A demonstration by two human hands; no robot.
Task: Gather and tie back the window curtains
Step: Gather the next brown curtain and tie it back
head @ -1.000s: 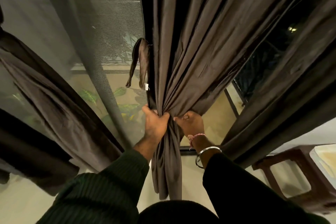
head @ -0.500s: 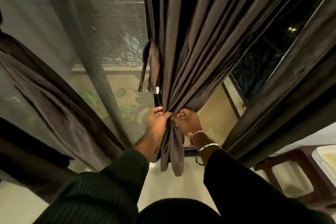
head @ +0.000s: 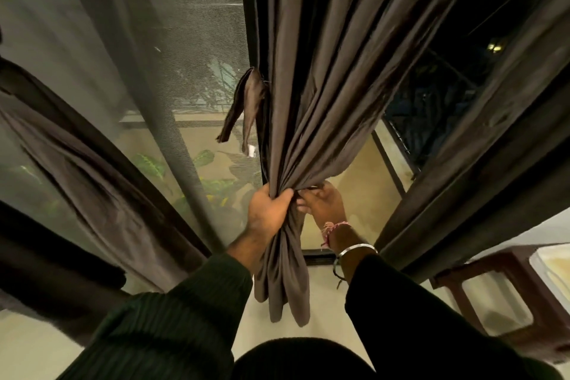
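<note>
Both hands clench the soft brown curtain mid-frame: left hand wraps it, right hand apparently pinches; grip there.

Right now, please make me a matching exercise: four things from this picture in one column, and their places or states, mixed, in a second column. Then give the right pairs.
Things:
1. curtain
2. tie-back strap
3. stool
4. bangle

Places or states:
A. hangs loose beside the window frame
B. stands at the lower right
C. bunched in the left hand, the right hand also on it
D. worn on the right wrist

Pairs: 1-C, 2-A, 3-B, 4-D
</note>
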